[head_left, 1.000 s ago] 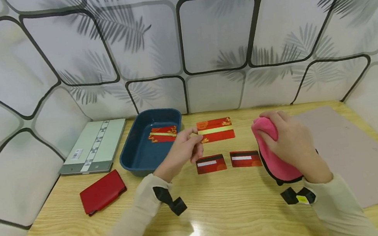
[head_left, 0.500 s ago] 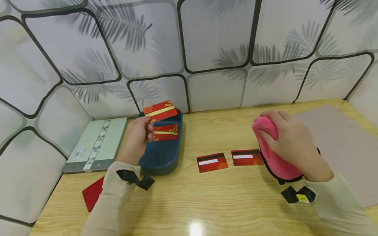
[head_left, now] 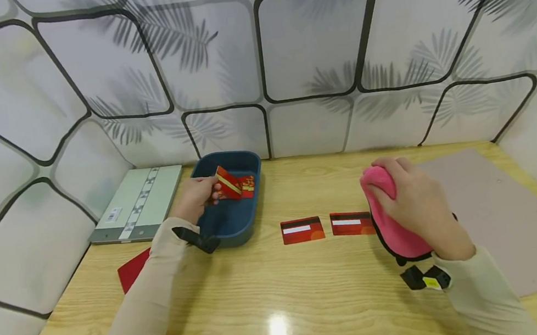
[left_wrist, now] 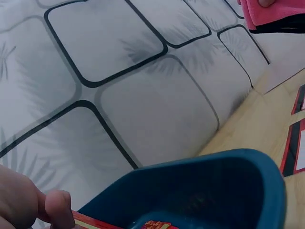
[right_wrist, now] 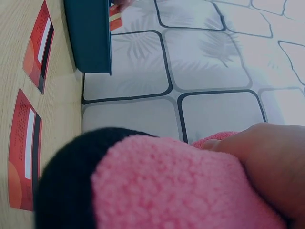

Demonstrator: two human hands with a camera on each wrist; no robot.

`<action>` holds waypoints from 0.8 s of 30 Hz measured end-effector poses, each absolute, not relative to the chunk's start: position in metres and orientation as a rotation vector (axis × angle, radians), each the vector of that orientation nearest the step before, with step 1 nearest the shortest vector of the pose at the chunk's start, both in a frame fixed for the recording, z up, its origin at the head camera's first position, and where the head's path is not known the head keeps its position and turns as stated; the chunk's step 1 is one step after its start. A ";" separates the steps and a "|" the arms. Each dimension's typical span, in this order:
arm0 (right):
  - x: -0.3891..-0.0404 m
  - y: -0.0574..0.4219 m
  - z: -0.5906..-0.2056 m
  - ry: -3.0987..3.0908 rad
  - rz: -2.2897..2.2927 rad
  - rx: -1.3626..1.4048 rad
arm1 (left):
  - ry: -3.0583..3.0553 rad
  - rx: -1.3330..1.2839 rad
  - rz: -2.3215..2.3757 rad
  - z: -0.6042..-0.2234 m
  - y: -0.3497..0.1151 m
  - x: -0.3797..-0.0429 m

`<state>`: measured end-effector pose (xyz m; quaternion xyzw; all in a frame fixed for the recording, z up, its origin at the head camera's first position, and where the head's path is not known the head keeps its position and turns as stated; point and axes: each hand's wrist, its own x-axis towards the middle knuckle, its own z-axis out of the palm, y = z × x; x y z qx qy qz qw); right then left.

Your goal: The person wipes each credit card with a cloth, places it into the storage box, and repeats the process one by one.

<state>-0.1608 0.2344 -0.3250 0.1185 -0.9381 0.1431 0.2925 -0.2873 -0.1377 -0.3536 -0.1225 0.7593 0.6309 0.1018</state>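
Observation:
In the head view my left hand [head_left: 197, 196] pinches a red card with a gold stripe [head_left: 228, 183] and holds it tilted inside the blue plastic tray [head_left: 229, 237]. Behind it another red-and-gold card [head_left: 248, 186] lies in the tray, partly covered. My right hand [head_left: 414, 200] grips a pink fuzzy, black-edged cloth item [head_left: 395, 233], bunched at its top; the right wrist view shows its fleecy pink side [right_wrist: 176, 183] close up. Between tray and pink item two red cards lie on the table, a left one [head_left: 303, 230] and a right one [head_left: 351, 223], stripe side up.
A pale green box-like slab [head_left: 135, 204] lies left of the tray. A red wallet-like case [head_left: 132, 271] is partly hidden by my left sleeve. A flat greyish-pink board [head_left: 513, 217] lies at the right. A patterned wall covering [head_left: 314, 46] stands behind the table.
My left hand has carried the red-and-gold card from right of the tray leftward over it, then lowered and tilted it inside. My right hand keeps its grip on the pink item.

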 end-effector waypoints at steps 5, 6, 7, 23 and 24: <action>-0.161 0.236 -0.324 -2.491 0.361 0.322 | 2.240 -0.316 1.872 -0.355 -0.136 -0.289; -0.161 0.236 -0.324 -2.492 0.360 0.323 | 2.234 -0.307 1.881 -0.355 -0.136 -0.289; -0.161 0.236 -0.324 -2.492 0.359 0.324 | 2.227 -0.298 1.887 -0.354 -0.137 -0.289; -0.162 0.234 -0.325 -2.516 0.388 0.330 | 2.182 -0.038 1.913 -0.351 -0.137 -0.275; -0.162 0.234 -0.325 -2.513 0.390 0.331 | 2.181 -0.009 1.907 -0.350 -0.136 -0.273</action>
